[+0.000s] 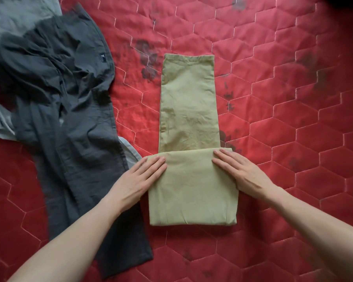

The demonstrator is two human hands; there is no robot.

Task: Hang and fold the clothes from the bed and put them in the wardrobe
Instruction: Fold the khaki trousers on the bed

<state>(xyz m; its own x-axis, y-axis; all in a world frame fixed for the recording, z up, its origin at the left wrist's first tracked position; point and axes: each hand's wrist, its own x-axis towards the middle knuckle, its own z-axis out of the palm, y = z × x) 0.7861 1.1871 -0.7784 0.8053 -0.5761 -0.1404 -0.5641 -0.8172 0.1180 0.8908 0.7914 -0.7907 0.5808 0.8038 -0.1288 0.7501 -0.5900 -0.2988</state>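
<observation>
A: Item one?
B: Olive trousers [189, 110], mid-bed on the red quilted bedspread [283, 98], near end folded over into a thick panel, legs lying flat beyond it.
A: Hands?
B: Left hand [140, 178] and right hand [242, 174], fingers straight, pressing flat on the panel's two sides.
A: Other stock?
B: Dark grey garment [69, 119], crumpled, left of the trousers; pale grey cloth [12, 19] beneath it.

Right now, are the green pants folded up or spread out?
Partly folded: the green pants have their near end doubled over, and both flat hands, left and right, press it.
</observation>
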